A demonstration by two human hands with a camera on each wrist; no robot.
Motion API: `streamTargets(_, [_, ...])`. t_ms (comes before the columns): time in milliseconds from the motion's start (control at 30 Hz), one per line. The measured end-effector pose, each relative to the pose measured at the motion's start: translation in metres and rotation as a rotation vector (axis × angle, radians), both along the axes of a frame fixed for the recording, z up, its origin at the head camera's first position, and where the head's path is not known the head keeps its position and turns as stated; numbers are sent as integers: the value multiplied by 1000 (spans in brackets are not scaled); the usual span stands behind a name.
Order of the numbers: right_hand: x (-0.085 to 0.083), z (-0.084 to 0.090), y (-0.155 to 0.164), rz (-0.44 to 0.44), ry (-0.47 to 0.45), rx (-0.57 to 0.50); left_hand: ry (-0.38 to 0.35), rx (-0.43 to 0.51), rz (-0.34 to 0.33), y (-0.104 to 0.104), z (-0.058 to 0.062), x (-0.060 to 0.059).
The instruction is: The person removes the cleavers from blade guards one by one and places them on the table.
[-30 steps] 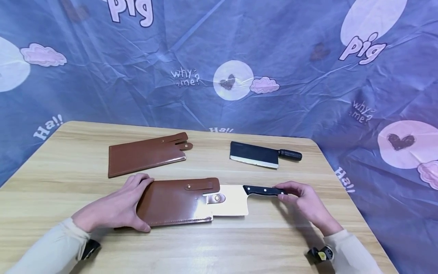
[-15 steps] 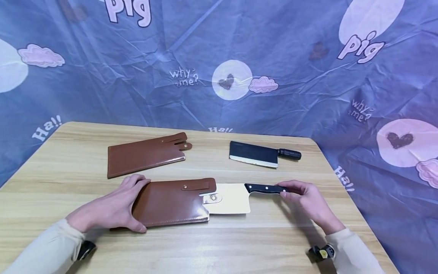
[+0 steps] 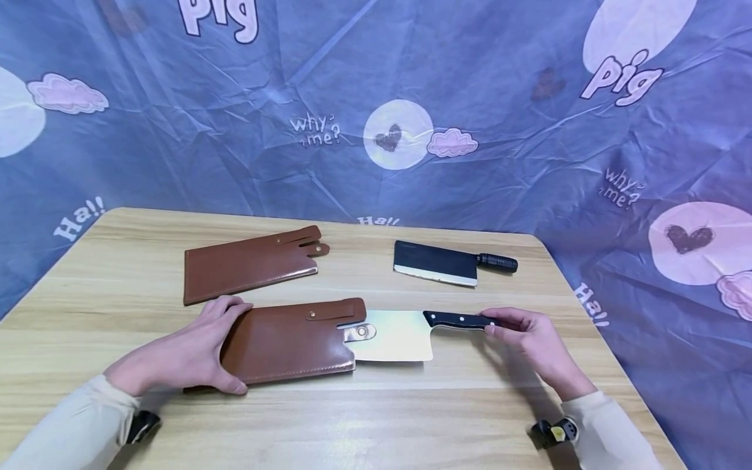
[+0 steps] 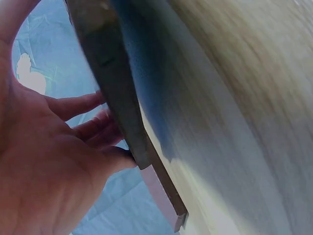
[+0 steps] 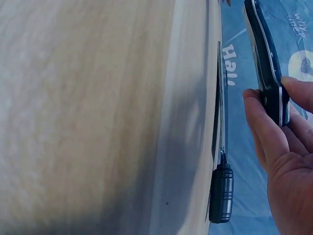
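My left hand (image 3: 182, 352) grips the closed end of a brown leather knife sheath (image 3: 288, 339), thumb along the near edge and fingers over the far edge. Out of the sheath's right end sticks the bright blade of a cleaver (image 3: 396, 336), its front part hidden inside the leather. With thumb and fingers my right hand (image 3: 531, 343) pinches the end of the cleaver's black riveted handle (image 5: 269, 73). The sheath's snap tab lies across the blade near the opening. In the left wrist view the sheath's edge (image 4: 120, 93) stands raised off the wood, with shadow under it.
A second brown sheath (image 3: 247, 267) lies farther back on the left of the wooden table (image 3: 376, 418). Back right lies another cleaver (image 3: 436, 261) with a dark blade and a black ribbed handle. Blue printed cloth (image 3: 329, 78) hangs behind the table.
The sheath and left hand have shifted left, while the cleaver handle and right hand have moved slightly right. More of the blade now shows outside the sheath. The back sheath and dark cleaver stay put.
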State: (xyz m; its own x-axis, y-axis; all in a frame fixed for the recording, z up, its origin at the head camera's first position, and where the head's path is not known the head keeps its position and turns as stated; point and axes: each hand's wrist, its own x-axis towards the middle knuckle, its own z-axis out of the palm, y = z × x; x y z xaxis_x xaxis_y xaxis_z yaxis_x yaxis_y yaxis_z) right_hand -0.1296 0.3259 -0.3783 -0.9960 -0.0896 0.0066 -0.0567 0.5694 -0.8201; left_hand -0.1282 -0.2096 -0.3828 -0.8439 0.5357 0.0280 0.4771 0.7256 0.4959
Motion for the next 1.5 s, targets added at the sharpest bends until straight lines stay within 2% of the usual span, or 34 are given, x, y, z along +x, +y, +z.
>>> streamTargets(567, [3,-5,3,-8,-11,-116,61,-19,-10,1,0,1])
streamTargets(867, [2,-7,3,-19,-22,-214,70,-19,-2,-2,-1,2])
streamTargets(1000, [2,-7,6,-25,-38,-279,80,-10,-9,-3,-1,1])
streamTargets(1300, [1,-7,14,-34,-105,-519,89,-1,-11,-4,-2,0])
streamTargets(1500, [0,-10,22,-36,-123,-623,76,-2,2,-8,-3,-1])
